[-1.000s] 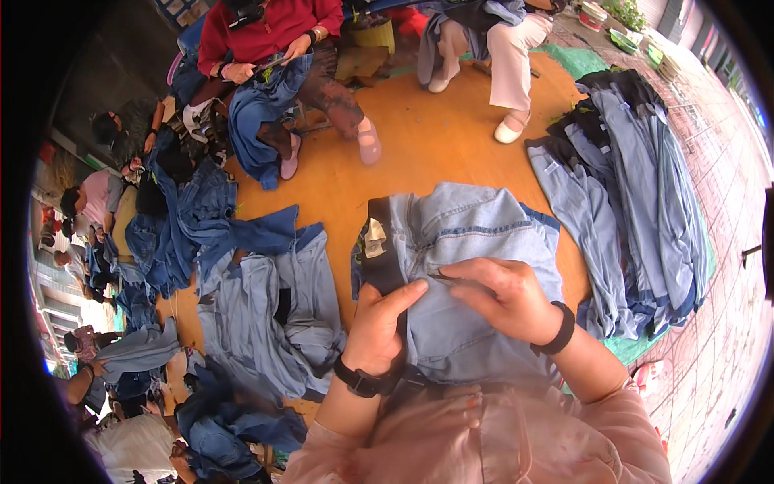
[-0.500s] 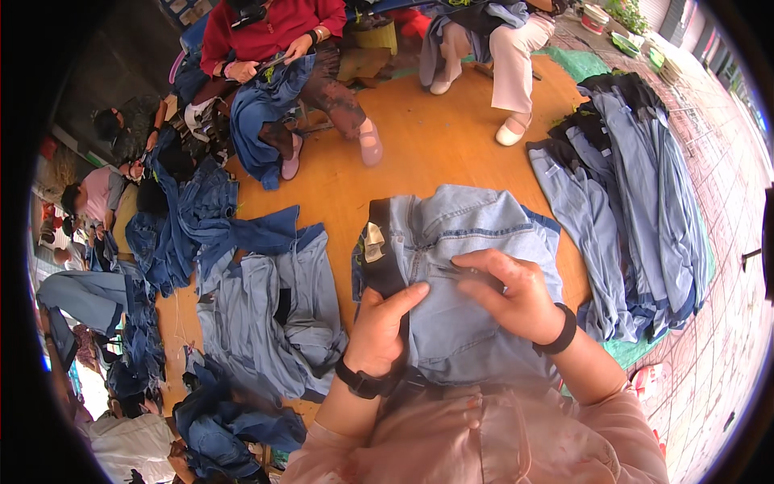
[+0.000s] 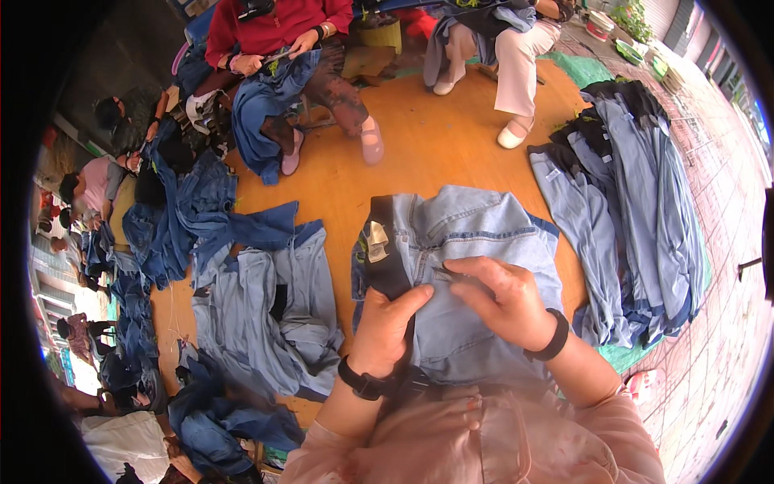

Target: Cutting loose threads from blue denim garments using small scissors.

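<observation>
A pair of light blue jeans (image 3: 484, 222), pale side out, lies across my lap. The dark waistband (image 3: 389, 270) runs along its left side and carries a cream label (image 3: 376, 242). My left hand (image 3: 383, 327) grips the jeans at this band, thumb on top and fingers hidden beneath. Over the middle of the cloth, my right hand (image 3: 501, 300) is curled around what looks like small dark thread snips (image 3: 445, 274). Their tip points left, close to the seam near my left thumb; most of the tool is hidden by the fingers.
Folded jeans (image 3: 270, 323) lie left on the orange board (image 3: 419, 133); a tall pile of jeans (image 3: 629, 202) is at right. Opposite, a person in a red top (image 3: 278, 40) handles dark jeans, beside another person's light trousers (image 3: 516, 73). More people sit at far left.
My right hand has shifted slightly left, and the tip of the snips shows more clearly by the seam. My left hand keeps its hold on the jeans.
</observation>
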A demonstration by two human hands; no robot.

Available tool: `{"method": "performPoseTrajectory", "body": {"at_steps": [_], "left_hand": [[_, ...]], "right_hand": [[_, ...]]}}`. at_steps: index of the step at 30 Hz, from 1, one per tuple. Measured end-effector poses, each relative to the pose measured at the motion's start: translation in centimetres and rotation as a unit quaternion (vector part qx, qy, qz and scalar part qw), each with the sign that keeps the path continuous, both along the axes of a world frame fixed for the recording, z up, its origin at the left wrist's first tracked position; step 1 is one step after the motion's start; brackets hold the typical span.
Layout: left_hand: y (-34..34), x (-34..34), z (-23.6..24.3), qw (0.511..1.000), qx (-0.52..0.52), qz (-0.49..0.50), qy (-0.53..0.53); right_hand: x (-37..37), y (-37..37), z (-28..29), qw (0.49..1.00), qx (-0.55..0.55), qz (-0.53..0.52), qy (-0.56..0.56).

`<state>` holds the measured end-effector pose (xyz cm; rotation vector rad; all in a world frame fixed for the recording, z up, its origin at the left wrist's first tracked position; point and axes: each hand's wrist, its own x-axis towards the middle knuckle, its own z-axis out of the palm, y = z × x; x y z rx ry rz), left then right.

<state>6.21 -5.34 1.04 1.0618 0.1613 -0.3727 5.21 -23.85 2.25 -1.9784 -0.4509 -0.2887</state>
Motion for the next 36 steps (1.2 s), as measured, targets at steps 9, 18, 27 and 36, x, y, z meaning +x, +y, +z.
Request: {"method": "performPoseTrajectory", "body": {"at_steps": [9,18,27,36], "left_hand": [[-0.2,0.3,0.6,1.0,0.006,-0.005,0.001],[3.3,-0.2,-1.9,0.999,-0.012,0.051,0.004],[8.1,-3.2,-4.8,0.991,0.046,0.093,0.089],[10.4,-5.5,-6.8,0.992,0.055,0.051,0.106]], "right_hand": [[0.1,0.2,-0.5,0.998,-0.003,-0.055,-0.028],[-0.9,-0.3,-1.7,0.997,-0.022,-0.062,0.032],[-0.4,-0.4,-2.1,0.996,-0.081,-0.029,-0.024],[-2.6,-1.6,-4.5,0.987,-0.092,0.075,0.108]]}}
